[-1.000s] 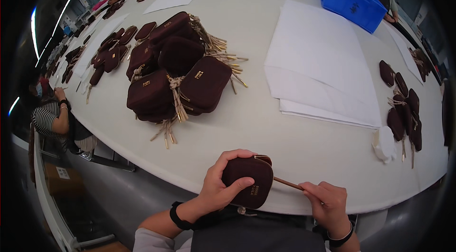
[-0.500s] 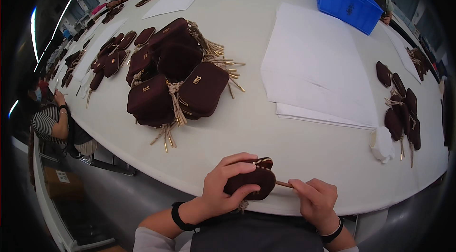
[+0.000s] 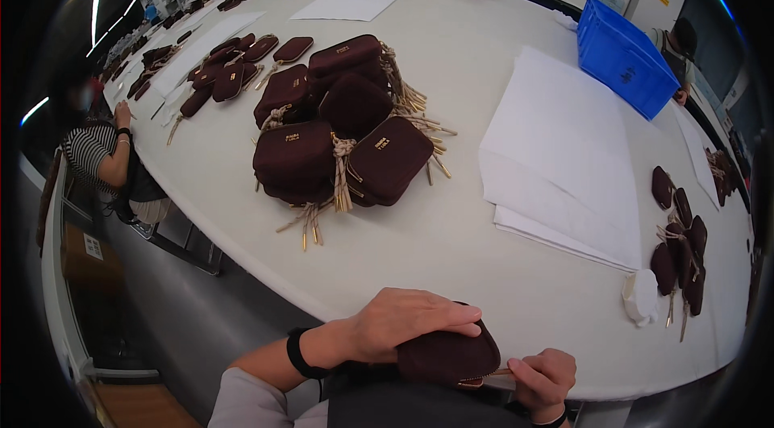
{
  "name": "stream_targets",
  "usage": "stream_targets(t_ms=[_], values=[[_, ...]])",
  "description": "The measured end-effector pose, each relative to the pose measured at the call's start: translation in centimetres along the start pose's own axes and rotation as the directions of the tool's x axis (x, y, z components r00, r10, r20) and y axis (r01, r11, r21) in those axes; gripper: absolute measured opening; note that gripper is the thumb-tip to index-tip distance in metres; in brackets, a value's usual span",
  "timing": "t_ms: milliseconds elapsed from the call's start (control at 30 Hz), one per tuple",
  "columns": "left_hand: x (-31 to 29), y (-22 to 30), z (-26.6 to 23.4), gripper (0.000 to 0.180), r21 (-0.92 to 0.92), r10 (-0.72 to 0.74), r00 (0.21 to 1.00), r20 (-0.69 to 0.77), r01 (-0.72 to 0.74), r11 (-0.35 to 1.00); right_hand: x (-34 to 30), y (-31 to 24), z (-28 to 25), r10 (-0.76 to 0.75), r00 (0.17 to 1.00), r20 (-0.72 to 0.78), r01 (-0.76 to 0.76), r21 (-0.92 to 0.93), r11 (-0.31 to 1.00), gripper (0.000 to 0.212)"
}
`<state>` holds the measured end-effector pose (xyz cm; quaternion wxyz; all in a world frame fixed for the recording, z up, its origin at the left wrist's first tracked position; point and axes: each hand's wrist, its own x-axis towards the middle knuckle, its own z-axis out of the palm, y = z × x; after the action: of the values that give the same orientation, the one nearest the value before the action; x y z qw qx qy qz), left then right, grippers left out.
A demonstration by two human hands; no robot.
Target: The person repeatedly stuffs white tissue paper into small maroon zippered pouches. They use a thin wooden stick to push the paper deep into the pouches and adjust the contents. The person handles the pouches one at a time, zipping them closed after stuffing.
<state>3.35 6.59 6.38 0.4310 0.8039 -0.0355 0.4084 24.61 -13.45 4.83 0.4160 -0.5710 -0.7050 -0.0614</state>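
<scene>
Close to the table's front edge, my left hand [image 3: 415, 317] grips a small dark maroon zip pouch [image 3: 451, 357] from above. Its fingers lie together across the top, and the thumb is hidden. A gold-toothed zipper runs along the pouch's right and lower edge. My right hand [image 3: 544, 378] is closed at the pouch's right, pinching a thin brown strip [image 3: 501, 372] that reaches to the zipper's end. Whether this is a zip pull or a separate stick I cannot tell.
A pile of maroon pouches [image 3: 355, 97] with beige tasselled cords stands ahead left. White sheets [image 3: 564, 162], a blue crate [image 3: 625, 57], a white roll [image 3: 641, 297] and more pouches [image 3: 681, 243] lie to the right. A person in stripes [image 3: 101, 150] sits at left; others work across the table.
My left hand has moved from holding the pouch's side to lying over its top, and the pouch has turned and come lower. My right hand has dropped slightly, still pinching the strip. The view has shifted.
</scene>
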Motion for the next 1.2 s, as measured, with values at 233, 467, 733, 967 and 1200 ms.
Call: stream_targets(t_ms=[233, 467, 733, 967, 1200], values=[[0.2, 0.3, -0.7, 0.038, 0.065, 0.027, 0.995, 0.098, -0.034, 0.997, -0.5, -0.2, 0.1, -0.002, 1.000, -0.015, 0.002, 0.011, 1.000, 0.038], [-0.5, -0.3, -2.1, 0.032, 0.143, 0.018, 0.996, 0.087, -0.030, 0.989, -0.1, -0.5, -0.6, 0.016, 0.999, 0.047, -0.013, -0.069, 0.998, 0.031], [-1.5, -1.0, -2.5, 0.031, 0.252, -0.019, 0.995, 0.099, -0.007, 0.968, -0.8, 0.5, -1.8, 0.113, 0.993, 0.038, -0.107, -0.120, 0.987, 0.032], [-1.5, -1.2, -1.7, 0.027, 0.162, 0.012, 0.987, 0.158, -0.038, 0.986, -0.3, 0.2, -1.1, 0.143, 0.986, 0.088, -0.145, 0.022, 0.989, 0.028], [-1.4, -0.8, -1.1, 0.020, 0.111, 0.019, 0.971, 0.239, -0.047, 0.993, 0.0, 0.3, -1.2, 0.108, 0.979, 0.172, -0.125, 0.090, 0.988, 0.028]])
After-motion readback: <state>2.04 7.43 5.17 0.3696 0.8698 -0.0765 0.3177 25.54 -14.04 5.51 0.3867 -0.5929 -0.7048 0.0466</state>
